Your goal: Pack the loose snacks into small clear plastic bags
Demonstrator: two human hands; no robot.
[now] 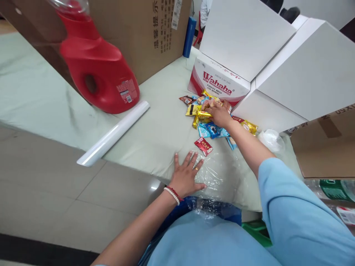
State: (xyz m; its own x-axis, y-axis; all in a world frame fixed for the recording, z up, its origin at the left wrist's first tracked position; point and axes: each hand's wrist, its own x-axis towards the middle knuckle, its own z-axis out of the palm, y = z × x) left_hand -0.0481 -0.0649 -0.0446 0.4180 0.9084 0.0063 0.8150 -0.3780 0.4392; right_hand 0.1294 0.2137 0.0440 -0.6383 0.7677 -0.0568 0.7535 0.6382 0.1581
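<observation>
My left hand (186,175) lies flat near the table's front edge, fingers spread, at the left side of a clear plastic bag (219,177). A red snack packet (203,146) lies just beyond its fingertips. My right hand (220,115) reaches into a heap of small wrapped snacks, its fingers bent over a gold-wrapped snack (204,114) and a pinkish packet beside it. Around it lie a yellow packet (192,110), blue packets (213,130) and a brown packet (186,99). Part of the heap is hidden under the hand and forearm.
Behind the heap stands a Wahaha water carton (219,83), with white boxes (246,40) by it. A red jug (97,70) and a white roll (113,135) are at left, before a large cardboard box (144,44). A crumpled white plastic bag (271,140) lies right.
</observation>
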